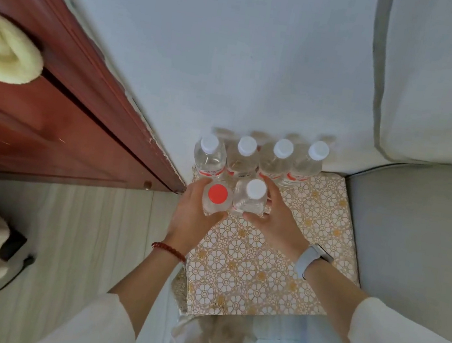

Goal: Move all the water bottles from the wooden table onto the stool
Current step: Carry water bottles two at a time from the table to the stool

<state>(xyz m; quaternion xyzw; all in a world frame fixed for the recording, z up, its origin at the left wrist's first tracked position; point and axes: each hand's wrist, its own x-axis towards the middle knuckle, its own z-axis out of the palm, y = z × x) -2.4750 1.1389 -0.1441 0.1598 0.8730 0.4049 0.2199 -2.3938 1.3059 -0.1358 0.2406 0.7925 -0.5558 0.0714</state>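
Clear water fills two bottles gripped by hands: red-capped bottle (215,199) left, white-capped bottle (250,198) right.

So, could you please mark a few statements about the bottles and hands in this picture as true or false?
1. The left hand grips the red-capped bottle. True.
2. The right hand hangs idle, away from any bottle. False: it holds the white-capped bottle beside the red-capped one.
3. Four white-capped bottles stand in a row behind the two held ones. True.
4. The bottles stand on bare wood. False: they stand on a surface with a gold floral cover.
5. The watch is on the left wrist. False: it is on the right wrist; the left wrist wears a red bead bracelet.
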